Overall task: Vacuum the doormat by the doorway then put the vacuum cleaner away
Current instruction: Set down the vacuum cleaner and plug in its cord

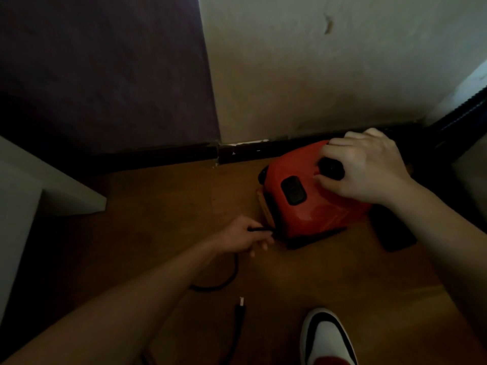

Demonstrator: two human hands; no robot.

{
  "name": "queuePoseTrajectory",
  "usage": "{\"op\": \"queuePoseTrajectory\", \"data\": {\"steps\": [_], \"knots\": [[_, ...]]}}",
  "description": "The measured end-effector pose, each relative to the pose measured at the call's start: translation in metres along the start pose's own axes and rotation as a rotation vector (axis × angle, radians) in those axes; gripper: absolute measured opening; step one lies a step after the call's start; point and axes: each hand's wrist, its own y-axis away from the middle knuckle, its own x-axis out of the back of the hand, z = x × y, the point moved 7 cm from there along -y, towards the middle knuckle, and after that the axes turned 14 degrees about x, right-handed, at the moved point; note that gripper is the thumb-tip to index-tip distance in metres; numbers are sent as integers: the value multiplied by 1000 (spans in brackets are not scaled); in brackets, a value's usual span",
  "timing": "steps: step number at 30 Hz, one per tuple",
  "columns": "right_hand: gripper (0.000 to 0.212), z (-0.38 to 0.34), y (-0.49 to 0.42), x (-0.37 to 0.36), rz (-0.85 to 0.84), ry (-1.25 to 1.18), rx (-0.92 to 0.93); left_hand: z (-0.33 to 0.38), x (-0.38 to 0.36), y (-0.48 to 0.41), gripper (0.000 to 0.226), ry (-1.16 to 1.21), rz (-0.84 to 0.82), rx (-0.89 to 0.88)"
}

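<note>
Vacuum cleaner (316, 209) beneath right fingers (340, 143), cord (220, 285) pinched by left fingers (257, 237)

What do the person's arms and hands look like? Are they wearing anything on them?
The left arm and right arm are bare, no sleeves showing. The left hand and right hand wear no gloves, and no ring, watch or bracelet shows. The picture is dim, so tiny things could hide.

Exposure: dim overall; left side is lost in shadow.
Light: wall (316, 75) is lit brightest, towards the right.
Sharpness: soft throughout; edges are bowed by wide-angle distortion.
</note>
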Motion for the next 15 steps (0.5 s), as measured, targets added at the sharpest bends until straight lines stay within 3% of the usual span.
{"op": "queuePoseTrajectory", "data": {"steps": [3,6,10,15], "knots": [[30,0,1,1,6,-2,1,-2,-3,2,20,125,-37,21],[29,1,2,1,8,-7,-4,2,3,3,24,278,31,-21],[30,1,1,1,13,-8,2,6,7,5,18,217,34,-131],[30,1,1,0,8,-6,-9,-3,9,5,15,140,44,-119]]}}
